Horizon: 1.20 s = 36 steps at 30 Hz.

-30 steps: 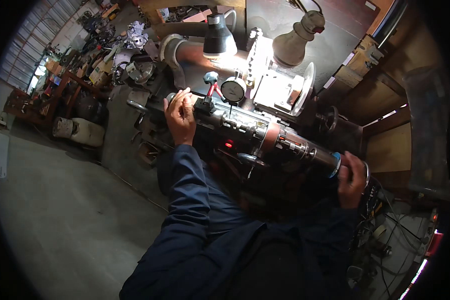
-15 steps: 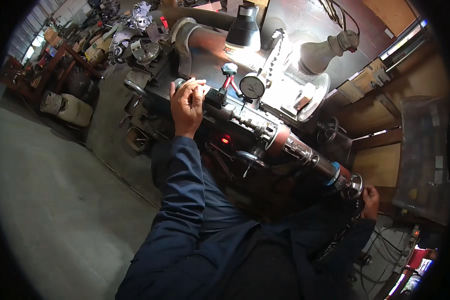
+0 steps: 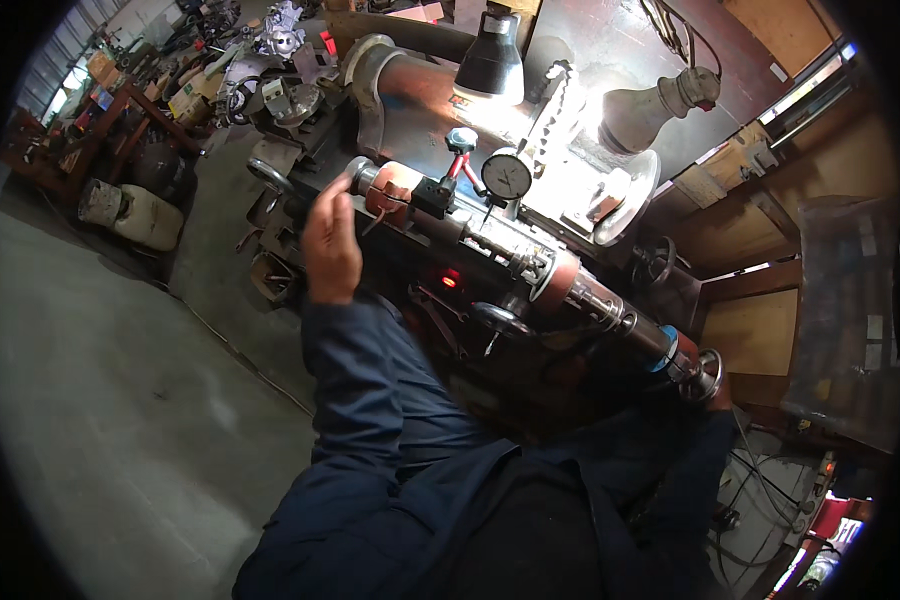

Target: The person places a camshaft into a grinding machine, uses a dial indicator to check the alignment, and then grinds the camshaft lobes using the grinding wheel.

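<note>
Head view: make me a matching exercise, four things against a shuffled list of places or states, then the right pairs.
1. Left hand
2. Right hand
3. Dial
4. Black lamp

A. Lit, shining downward
B. Mostly hidden, at a wheel
C. Round, pale-faced
D. Open, beside a round metal piece

Pairs: 1-D, 2-B, 3-C, 4-A

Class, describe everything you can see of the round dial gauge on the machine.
The dial gauge has a round, pale face with dark markings and a dark, metal-looking rim. It faces the camera, carried by a red arm rising from a black block. Its thin stem points down toward the metal shaft; contact cannot be made out. The left hand and right hand are both clear of it.
</note>
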Tool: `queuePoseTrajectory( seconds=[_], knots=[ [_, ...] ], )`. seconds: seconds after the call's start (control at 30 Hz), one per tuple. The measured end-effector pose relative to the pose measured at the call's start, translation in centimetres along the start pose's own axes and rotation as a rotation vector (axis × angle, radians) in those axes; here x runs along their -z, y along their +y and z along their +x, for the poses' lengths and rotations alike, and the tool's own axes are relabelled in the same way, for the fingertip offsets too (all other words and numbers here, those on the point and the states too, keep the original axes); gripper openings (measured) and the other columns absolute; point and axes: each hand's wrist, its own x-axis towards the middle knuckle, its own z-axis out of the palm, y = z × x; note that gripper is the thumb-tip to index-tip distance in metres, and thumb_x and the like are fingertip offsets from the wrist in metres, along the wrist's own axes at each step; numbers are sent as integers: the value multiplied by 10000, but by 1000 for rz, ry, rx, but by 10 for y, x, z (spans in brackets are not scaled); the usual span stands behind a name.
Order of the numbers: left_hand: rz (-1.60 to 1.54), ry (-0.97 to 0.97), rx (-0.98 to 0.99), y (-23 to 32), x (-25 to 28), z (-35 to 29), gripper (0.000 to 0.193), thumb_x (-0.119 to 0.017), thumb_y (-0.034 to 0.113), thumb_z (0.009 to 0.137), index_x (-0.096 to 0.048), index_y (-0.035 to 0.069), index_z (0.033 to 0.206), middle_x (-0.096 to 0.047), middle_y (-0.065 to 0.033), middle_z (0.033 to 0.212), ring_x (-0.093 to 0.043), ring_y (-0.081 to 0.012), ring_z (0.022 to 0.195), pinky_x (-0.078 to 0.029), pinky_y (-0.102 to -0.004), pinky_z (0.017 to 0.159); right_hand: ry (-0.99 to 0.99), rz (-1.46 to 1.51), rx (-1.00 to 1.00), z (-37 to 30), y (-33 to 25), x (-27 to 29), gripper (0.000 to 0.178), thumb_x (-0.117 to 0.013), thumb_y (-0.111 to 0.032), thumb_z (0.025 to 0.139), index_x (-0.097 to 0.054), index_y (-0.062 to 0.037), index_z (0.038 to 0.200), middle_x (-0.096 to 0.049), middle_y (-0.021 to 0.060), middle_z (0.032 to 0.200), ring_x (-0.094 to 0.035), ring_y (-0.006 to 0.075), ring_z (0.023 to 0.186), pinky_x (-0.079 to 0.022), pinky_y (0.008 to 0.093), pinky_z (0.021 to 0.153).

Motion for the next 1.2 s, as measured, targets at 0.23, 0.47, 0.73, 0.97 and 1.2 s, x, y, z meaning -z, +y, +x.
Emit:
queuePoseTrajectory(
  seconds=[0.23, 0.47, 0.73, 0.97, 1.2],
  knots=[
    [748, -332, 357, 8, 72, -84, 592, -768, 374, 799, -611, -9, 1224, -592, -209, 1280, -558, -362, 1197, -441, -435, 1009, -322, -572, 46, -56, -101, -19, 288, -627, -265, 972, -668, -3, 1084, -701, 25, 973, -632, 97, 848, -506, 280, 792],
    [602, -200, 571, 7, 99, -19, 262, -629, 239, 934, -673, -18, 909, -682, -144, 716, -704, -244, 658, -550, -352, 588, 3, -648, 181, 6, -69, -21, 233, -633, -185, 957, -679, 31, 1030, -695, 41, 896, -627, 132, 822, -502, 298, 752],
    [-776, 628, 626, -95, 37, 77, 518, -313, 447, 1017, -556, 75, 1281, -671, -61, 1199, -648, -207, 1059, -487, -344, 821, -190, -469, 929, -97, -236, -400, 225, -658, -158, 919, -664, -27, 1102, -690, 133, 1019, -650, 221, 978, -506, 334, 882],
    [-990, 450, 878, -126, -11, 60, 273, -346, 323, 912, -564, 171, 848, -496, 35, 646, -491, -158, 580, -419, -378, 671, -410, -1342, 1702, 14, -197, -727, 298, -644, -380, 781, -697, -103, 877, -669, 104, 760, -666, 318, 669, -537, 418, 588],
    [-1064, 189, 988, -119, 17, 72, 713, -383, 634, 930, -558, 44, 1292, -553, -108, 1286, -547, -269, 1143, -438, -363, 969, -379, -1032, 746, 21, -169, -758, 405, -660, -416, 780, -737, -96, 1017, -704, 167, 1099, -673, 294, 1057, -503, 447, 929]
  ],
)
